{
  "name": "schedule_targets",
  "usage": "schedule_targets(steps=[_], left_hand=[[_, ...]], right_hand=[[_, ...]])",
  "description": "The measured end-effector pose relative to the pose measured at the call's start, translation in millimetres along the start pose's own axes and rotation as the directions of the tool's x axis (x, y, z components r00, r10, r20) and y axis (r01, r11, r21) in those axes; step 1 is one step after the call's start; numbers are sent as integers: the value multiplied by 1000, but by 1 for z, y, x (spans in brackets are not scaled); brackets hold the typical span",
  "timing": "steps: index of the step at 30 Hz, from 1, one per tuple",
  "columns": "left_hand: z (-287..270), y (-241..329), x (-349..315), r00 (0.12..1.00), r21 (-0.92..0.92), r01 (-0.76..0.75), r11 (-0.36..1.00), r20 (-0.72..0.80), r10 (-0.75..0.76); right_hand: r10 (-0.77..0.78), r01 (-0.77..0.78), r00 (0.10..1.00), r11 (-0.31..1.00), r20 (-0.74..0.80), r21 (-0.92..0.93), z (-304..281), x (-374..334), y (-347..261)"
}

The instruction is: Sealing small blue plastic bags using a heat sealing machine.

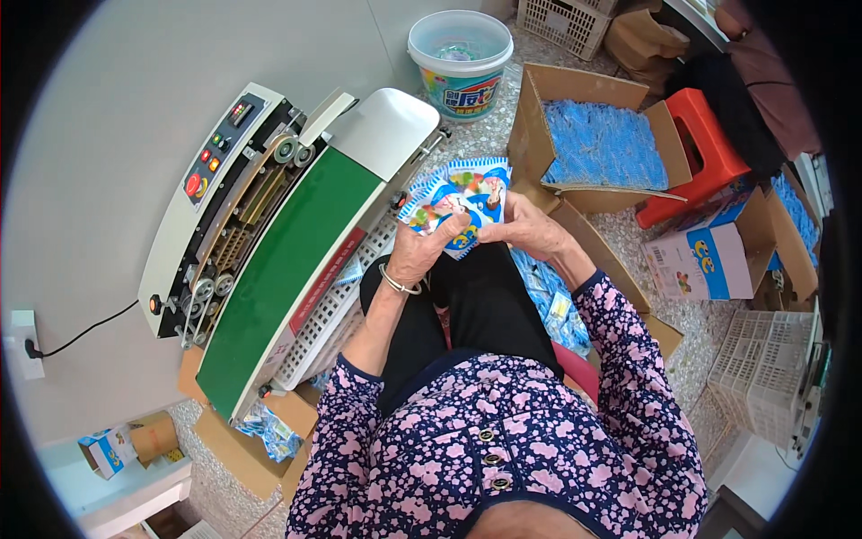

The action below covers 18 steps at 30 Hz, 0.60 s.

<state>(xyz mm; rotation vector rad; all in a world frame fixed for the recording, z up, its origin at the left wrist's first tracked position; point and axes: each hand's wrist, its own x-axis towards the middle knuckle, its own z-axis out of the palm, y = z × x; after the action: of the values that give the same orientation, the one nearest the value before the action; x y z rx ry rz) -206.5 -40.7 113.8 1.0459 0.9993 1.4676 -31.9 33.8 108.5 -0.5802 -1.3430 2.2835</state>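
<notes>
My left hand (420, 250) pinches a blue-and-white printed plastic packet (436, 207), its thumb lying across the front. A second packet of the same kind (483, 180) overlaps behind it and to the right, with my right hand (537, 232) closed on its lower right edge. Both packets are held up above my knees, fanned against each other, striped edges at the top. Whether more packets are stacked behind them cannot be seen. Below my right wrist, a cardboard box (597, 242) holds several similar blue packets (552, 305).
On my left stands a sealing machine with a green conveyor belt (287, 260) and control panel (218, 144). Ahead are a white bucket (460, 67) and a box of blue packets (602, 144). A red stool (696, 148), a printed carton (705, 260) and crates (763, 368) stand right.
</notes>
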Motion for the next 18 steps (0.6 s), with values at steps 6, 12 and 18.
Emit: schedule_targets(steps=[6,12,18], left_hand=[[-9,-4,8,1000,89,-21,996,-3,22],[-24,1,28,974,-206,-102,973,-222,55],[-24,-3,27,962,-252,-113,961,-270,42]], right_hand=[[-69,79,997,958,45,-275,6,22,-13],[-251,237,968,932,-18,-275,4,50,-7],[-278,258,958,942,-67,-214,13,59,8]])
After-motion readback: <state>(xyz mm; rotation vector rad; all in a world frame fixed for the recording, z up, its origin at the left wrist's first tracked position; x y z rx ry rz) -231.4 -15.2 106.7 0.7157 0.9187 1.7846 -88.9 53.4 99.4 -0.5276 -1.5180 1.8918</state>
